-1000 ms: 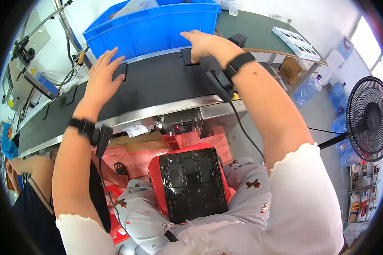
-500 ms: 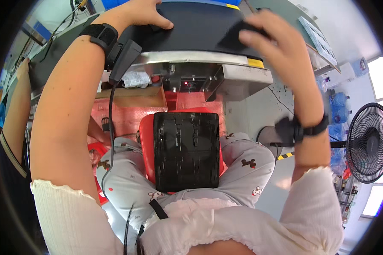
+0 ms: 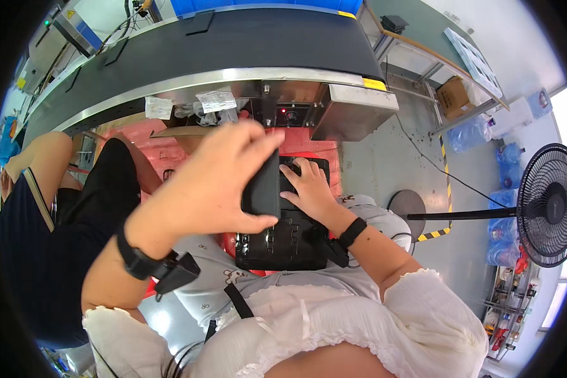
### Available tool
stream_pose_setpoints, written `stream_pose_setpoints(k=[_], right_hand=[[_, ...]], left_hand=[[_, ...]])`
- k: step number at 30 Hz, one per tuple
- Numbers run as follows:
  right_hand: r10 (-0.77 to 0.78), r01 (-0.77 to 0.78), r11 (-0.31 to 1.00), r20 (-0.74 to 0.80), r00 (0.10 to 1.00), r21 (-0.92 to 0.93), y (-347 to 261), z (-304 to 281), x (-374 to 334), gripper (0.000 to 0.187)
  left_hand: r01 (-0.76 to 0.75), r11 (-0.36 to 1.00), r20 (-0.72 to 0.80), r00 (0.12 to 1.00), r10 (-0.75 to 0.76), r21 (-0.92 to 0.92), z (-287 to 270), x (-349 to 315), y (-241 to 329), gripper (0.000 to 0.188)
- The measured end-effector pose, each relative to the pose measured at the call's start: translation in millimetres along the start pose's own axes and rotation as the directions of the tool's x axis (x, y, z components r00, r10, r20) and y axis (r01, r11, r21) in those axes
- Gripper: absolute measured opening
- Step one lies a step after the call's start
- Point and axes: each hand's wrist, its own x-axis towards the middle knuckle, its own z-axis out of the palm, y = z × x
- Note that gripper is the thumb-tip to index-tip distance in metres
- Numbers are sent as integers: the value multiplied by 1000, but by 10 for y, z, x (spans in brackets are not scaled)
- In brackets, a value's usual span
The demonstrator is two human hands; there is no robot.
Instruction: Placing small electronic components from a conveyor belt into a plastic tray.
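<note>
A thin black rectangular panel (image 3: 263, 189) is held on edge by my left hand (image 3: 214, 176), its fingers at the far end and thumb at the near end. Below it a black ridged tray (image 3: 277, 249) rests on a red stool between my knees. My right hand (image 3: 313, 192) hovers low over the tray, its thumb and index finger apart, their tips close to the panel's right side. Whether those tips touch the panel I cannot tell. A small dark patch shows between the right fingers, too unclear to name.
Ahead runs a dark conveyor belt (image 3: 283, 38) carrying flat black pieces (image 3: 200, 22). Under its edge sits a metal box (image 3: 358, 113). A black fan (image 3: 545, 205) stands at the right. Another person's leg (image 3: 110, 183) is close at my left. Far right, a side table (image 3: 416, 34) holds dark pieces.
Both my hands have come back from the belt to above the tray. My left hand now holds a black panel upright. The person at left shows more fully.
</note>
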Motion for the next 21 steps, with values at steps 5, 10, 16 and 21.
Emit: stream_pose_setpoints(k=[5,10,16,21], right_hand=[[120,-137,986,-159,980,-96,-218,-97,-252,56],[607,-593,790,-68,791,157,72,168,-697,61],[496,-473,764,70,866,440,420,312,-728,63],[372,-423,842,208,905,335,419,-20,-465,56]], left_hand=[[143,985,109,982,-153,98,935,-272,-512,85],[229,969,79,968,-237,94,1562,-377,-955,85],[236,972,14,972,-236,-8,1572,-509,-897,79],[303,949,-31,951,-306,-88,1593,-616,-929,73]])
